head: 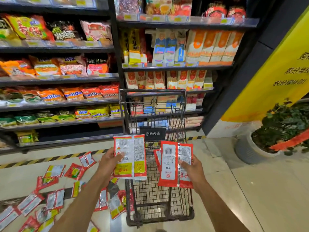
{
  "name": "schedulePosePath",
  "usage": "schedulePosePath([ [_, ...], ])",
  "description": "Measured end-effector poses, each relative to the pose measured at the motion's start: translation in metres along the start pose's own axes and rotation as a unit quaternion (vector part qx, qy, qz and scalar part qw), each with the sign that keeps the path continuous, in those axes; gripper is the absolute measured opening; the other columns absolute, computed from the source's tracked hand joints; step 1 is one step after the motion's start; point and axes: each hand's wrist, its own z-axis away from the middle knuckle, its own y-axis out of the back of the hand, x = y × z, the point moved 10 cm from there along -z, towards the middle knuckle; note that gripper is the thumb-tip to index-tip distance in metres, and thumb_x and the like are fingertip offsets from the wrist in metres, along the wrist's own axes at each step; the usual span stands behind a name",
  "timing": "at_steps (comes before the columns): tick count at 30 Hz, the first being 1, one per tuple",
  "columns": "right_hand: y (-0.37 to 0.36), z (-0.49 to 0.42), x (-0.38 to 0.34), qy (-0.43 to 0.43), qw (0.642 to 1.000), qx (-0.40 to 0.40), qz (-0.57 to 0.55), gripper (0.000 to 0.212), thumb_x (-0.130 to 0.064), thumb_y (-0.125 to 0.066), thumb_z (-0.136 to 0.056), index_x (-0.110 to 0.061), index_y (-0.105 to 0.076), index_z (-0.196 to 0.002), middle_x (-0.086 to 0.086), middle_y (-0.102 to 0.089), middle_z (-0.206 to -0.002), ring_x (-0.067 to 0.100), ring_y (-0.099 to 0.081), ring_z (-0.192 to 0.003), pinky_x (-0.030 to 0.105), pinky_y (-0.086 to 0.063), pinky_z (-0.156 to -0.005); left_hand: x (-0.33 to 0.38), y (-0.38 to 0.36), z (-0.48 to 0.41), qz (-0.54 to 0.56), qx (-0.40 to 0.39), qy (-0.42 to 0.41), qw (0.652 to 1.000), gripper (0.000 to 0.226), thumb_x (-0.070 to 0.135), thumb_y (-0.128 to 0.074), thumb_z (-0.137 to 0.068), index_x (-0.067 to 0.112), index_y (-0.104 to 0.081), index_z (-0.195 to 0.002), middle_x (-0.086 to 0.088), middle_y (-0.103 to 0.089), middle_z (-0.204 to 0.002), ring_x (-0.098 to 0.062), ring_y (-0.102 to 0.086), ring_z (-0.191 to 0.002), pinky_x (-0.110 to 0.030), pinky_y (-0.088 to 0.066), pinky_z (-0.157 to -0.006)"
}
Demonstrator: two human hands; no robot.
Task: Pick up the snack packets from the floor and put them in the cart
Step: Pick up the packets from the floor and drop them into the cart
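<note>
On beige tile floor (250, 190): scattered snack packets (55, 200) | stocked shelves (58, 104) behind cart (153, 91)

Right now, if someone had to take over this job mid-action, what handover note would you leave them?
Left hand: fingers grip the left-hand packets, held over the cart's near left corner.
Right hand: fingers grip the right-hand packets over the basket.
Cart: stands facing the shelves; no packet shows on the visible mesh bottom.
Done: two handfuls picked up, not yet released.
Left: drop both handfuls in, then gather the floor packets, many of them, scattered to the cart's left.
</note>
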Motion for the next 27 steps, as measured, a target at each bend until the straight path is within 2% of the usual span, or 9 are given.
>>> schedulePosePath([
  [7, -0.011, -0.089, 0.02, -0.029, 0.999, 0.004, 0.024, 0.026, -0.011, -0.071, -0.096, -0.023, -0.068, -0.119, -0.003, -0.078, -0.107, 0.019, -0.079, -0.092, 0.044, -0.065, -0.083, -0.025, -0.014, -0.089, -0.028, 0.049, 0.032, 0.998, 0.028, 0.01, -0.069, -0.098, 0.025, -0.069, -0.121, -0.001, -0.077, -0.112, -0.026, -0.074, -0.102, -0.05, -0.057, -0.094],
  [11, -0.014, -0.151, 0.042, -0.055, 0.998, 0.011, 0.041, 0.03, -0.009, -0.072, -0.096, -0.021, -0.069, -0.123, -0.003, -0.078, -0.111, 0.02, -0.077, -0.098, 0.049, -0.063, -0.088, -0.063, -0.021, -0.155, -0.057, 0.076, 0.078, 0.992, 0.026, 0.007, -0.072, -0.095, 0.028, -0.071, -0.11, -0.008, -0.076, -0.115, -0.036, -0.07, -0.11, -0.062, -0.053, -0.1],
  [13, -0.016, -0.183, 0.057, -0.079, 0.996, 0.017, 0.044, 0.031, -0.006, -0.072, -0.095, -0.019, -0.069, -0.123, -0.001, -0.078, -0.113, 0.024, -0.076, -0.102, 0.051, -0.061, -0.092, -0.079, -0.029, -0.185, -0.073, 0.091, 0.098, 0.988, 0.024, 0.003, -0.071, -0.095, 0.019, -0.071, -0.113, -0.009, -0.076, -0.112, -0.036, -0.069, -0.109, -0.054, -0.055, -0.098],
  [17, -0.029, -0.251, 0.093, -0.126, 0.99, 0.021, 0.058, 0.031, 0.003, -0.07, -0.093, -0.017, -0.069, -0.116, 0.008, -0.076, -0.114, 0.033, -0.074, -0.106, 0.054, -0.059, -0.095, -0.1, -0.056, -0.243, -0.104, 0.109, 0.124, 0.981, 0.029, -0.012, -0.062, -0.094, 0.012, -0.066, -0.109, 0.003, -0.072, -0.085, -0.023, -0.064, -0.078, -0.025, -0.054, -0.064],
  [20, -0.045, -0.302, 0.128, -0.148, 0.986, 0.019, 0.08, 0.034, 0.012, -0.065, -0.093, -0.014, -0.067, -0.114, 0.009, -0.075, -0.111, 0.03, -0.073, -0.098, 0.047, -0.061, -0.091, -0.131, -0.064, -0.292, -0.141, 0.127, 0.15, 0.97, 0.027, -0.012, -0.059, -0.095, 0.009, -0.062, -0.112, 0.011, -0.068, -0.075, -0.016, -0.06, -0.07, -0.013, -0.048, -0.054],
  [22, -0.058, -0.334, 0.153, -0.152, 0.982, 0.008, 0.11, 0.033, 0.015, -0.063, -0.092, -0.011, -0.068, -0.113, 0.008, -0.073, -0.107, 0.021, -0.071, -0.086, 0.03, -0.063, -0.081, -0.159, -0.058, -0.326, -0.171, 0.141, 0.166, 0.961, 0.022, -0.002, -0.063, -0.092, 0.01, -0.063, -0.11, 0.001, -0.067, -0.083, -0.027, -0.063, -0.08, -0.019, -0.052, -0.06],
  [23, -0.065, -0.349, 0.166, -0.156, 0.98, 0.006, 0.126, 0.032, 0.011, -0.064, -0.092, -0.012, -0.069, -0.114, 0.006, -0.074, -0.108, 0.02, -0.071, -0.085, 0.029, -0.063, -0.08, -0.175, -0.055, -0.343, -0.186, 0.14, 0.178, 0.956, 0.024, 0.005, -0.064, -0.09, 0.008, -0.064, -0.114, -0.006, -0.069, -0.092, -0.032, -0.066, -0.09, -0.025, -0.055, -0.07],
  [25, -0.077, -0.376, 0.197, -0.161, 0.971, 0.008, 0.178, 0.03, 0.0, -0.069, -0.092, -0.018, -0.072, -0.116, 0.006, -0.077, -0.111, 0.026, -0.073, -0.094, 0.038, -0.062, -0.088, -0.213, -0.045, -0.371, -0.245, 0.137, 0.22, 0.934, 0.03, 0.014, -0.062, -0.096, 0.002, -0.064, -0.124, -0.02, -0.07, -0.114, -0.039, -0.067, -0.109, -0.043, -0.056, -0.092],
  [27, -0.086, -0.399, 0.224, -0.151, 0.962, 0.008, 0.227, 0.027, -0.008, -0.069, -0.09, -0.018, -0.073, -0.116, 0.009, -0.078, -0.109, 0.03, -0.074, -0.097, 0.04, -0.06, -0.087, -0.246, -0.036, -0.393, -0.272, 0.141, 0.239, 0.922, 0.036, 0.021, -0.061, -0.096, -0.001, -0.062, -0.125, -0.025, -0.067, -0.12, -0.043, -0.065, -0.115, -0.052, -0.053, -0.1],
])
